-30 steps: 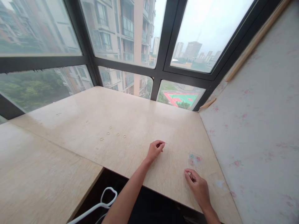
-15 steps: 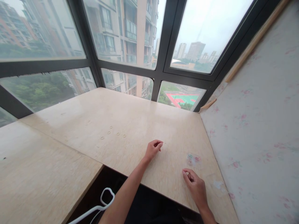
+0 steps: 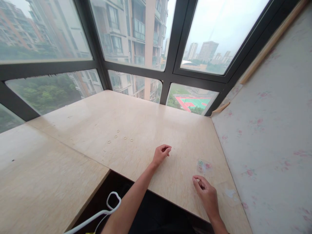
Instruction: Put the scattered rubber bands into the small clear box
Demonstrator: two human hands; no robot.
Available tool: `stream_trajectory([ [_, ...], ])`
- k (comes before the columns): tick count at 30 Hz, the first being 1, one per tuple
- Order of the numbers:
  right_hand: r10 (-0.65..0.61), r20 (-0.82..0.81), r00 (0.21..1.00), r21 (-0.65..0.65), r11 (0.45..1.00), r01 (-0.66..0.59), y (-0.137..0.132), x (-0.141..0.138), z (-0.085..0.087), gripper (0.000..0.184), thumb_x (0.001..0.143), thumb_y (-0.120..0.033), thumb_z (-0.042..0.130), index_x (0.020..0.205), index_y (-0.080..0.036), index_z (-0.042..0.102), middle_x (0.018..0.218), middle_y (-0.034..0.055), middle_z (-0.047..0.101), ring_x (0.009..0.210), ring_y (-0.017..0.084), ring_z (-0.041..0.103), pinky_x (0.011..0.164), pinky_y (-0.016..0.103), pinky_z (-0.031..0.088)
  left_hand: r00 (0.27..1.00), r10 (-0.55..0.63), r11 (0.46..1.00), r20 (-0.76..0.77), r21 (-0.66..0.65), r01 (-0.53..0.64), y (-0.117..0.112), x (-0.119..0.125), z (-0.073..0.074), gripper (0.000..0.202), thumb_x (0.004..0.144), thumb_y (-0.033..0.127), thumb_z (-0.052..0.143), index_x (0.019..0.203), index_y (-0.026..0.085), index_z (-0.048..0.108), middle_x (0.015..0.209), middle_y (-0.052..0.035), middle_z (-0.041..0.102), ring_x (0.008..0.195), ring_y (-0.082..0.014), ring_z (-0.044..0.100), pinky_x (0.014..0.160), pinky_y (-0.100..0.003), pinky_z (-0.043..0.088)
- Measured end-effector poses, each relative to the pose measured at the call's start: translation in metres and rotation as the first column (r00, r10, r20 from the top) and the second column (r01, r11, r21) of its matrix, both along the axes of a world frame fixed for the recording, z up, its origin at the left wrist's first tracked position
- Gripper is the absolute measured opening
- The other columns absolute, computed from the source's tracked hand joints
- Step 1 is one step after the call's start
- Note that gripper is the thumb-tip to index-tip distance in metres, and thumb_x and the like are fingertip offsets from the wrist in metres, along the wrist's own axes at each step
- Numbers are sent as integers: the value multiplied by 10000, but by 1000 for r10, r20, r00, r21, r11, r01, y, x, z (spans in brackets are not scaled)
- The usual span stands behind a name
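Note:
My left hand [image 3: 162, 154] is over the middle of the pale tabletop [image 3: 151, 123], thumb and fingertips pinched together. Whatever may be between them is too small to make out. Closer to the front edge, my right hand [image 3: 206, 192] has its thumb and forefinger pressed together too, and I cannot see what they grip. Just beyond it lies a small clear plastic case [image 3: 204, 166] with little green and pink-red pieces inside. To the left of my left hand, several thin pale rings [image 3: 125, 138] lie flat and apart from one another.
A clear, crumpled-looking plastic piece [image 3: 230, 194] lies near the papered wall [image 3: 270, 146] on the right. Dark-framed windows [image 3: 168, 76] border the tabletop's far side. A white looped stand or cable [image 3: 107, 212] rises in the dark gap at the front. A dark speck [image 3: 13, 160] shows far left.
The whole view has shifted slightly, so everything appears a little further right. Both hands keep nearly the same pinched pose and place; the rings and case lie as before.

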State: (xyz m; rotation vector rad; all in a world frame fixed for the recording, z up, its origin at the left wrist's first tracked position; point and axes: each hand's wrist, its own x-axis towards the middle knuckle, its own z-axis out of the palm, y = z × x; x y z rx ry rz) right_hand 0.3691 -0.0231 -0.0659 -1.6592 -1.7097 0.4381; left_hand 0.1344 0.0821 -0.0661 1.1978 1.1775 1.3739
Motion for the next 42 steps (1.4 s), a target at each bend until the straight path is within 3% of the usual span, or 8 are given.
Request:
stream_trajectory([
  [6, 0, -46, 999, -14, 1000, -1, -1, 1, -1, 388, 824, -532, 516, 805, -181, 679, 497, -47, 374, 453, 121, 395, 438, 208, 357, 1000, 24, 1000, 5, -14, -23, -2, -15, 2, 252, 747, 365, 631, 830, 135, 692, 690, -38, 656, 545, -111, 569, 515, -222, 458],
  [12, -12, -85, 996, -58, 998, 7, -1, 3, -3, 383, 811, -540, 536, 828, -181, 668, 517, -48, 359, 472, 125, 383, 453, 214, 350, 958, 286, 955, -7, -80, -285, -11, -85, 18, 288, 731, 382, 626, 862, 134, 689, 735, -40, 664, 530, -94, 531, 485, -210, 421],
  [15, -7, -86, 996, -72, 997, 1, 0, 3, -3, 391, 802, -548, 538, 822, -181, 671, 517, -48, 355, 471, 124, 381, 451, 213, 347, 879, 436, 893, -195, -28, -449, -15, -130, 26, 322, 723, 372, 618, 932, 134, 677, 759, -36, 654, 571, -113, 544, 526, -226, 435],
  [18, -3, -81, 997, -74, 997, -3, 0, 4, -3, 394, 798, -550, 537, 810, -182, 675, 511, -48, 351, 463, 123, 381, 445, 212, 348, 715, 479, 852, -510, 74, -518, -18, -163, 31, 303, 721, 313, 604, 961, 144, 677, 749, -25, 632, 594, -137, 551, 595, -257, 448],
  [22, -19, -93, 995, -67, 998, 13, -1, 5, -1, 393, 788, -547, 548, 807, -178, 684, 502, -39, 390, 462, 128, 404, 446, 211, 371, 437, 332, 856, -836, 72, -512, -20, -181, 33, 283, 758, 262, 571, 994, 158, 688, 784, -57, 644, 738, -208, 597, 683, -295, 442],
  [32, -62, -133, 989, -111, 993, 48, 0, 3, 2, 410, 748, -561, 583, 780, -169, 702, 489, -38, 422, 449, 117, 424, 431, 192, 383, 91, -18, 946, -996, -46, -321, -20, -174, 49, 325, 890, 246, 386, 736, 156, 658, 878, -98, 656, 743, -201, 613, 603, -272, 393],
  [37, -70, -168, 983, -126, 991, 49, 0, 3, 2, 404, 738, -557, 592, 776, -171, 705, 492, -43, 393, 447, 114, 407, 426, 195, 372, -39, -170, 953, -985, -154, -262, -13, -172, 65, 301, 887, 224, 374, 823, 145, 658, 932, -125, 667, 793, -222, 629, 639, -293, 418],
  [42, -63, -203, 977, -139, 990, 35, -1, 3, 2, 389, 757, -539, 591, 806, -168, 695, 506, -48, 370, 454, 116, 394, 430, 206, 361, -90, -299, 928, -950, -267, -261, 1, -173, 76, 248, 824, 182, 426, 848, 138, 669, 929, -157, 679, 821, -274, 641, 658, -338, 444],
])
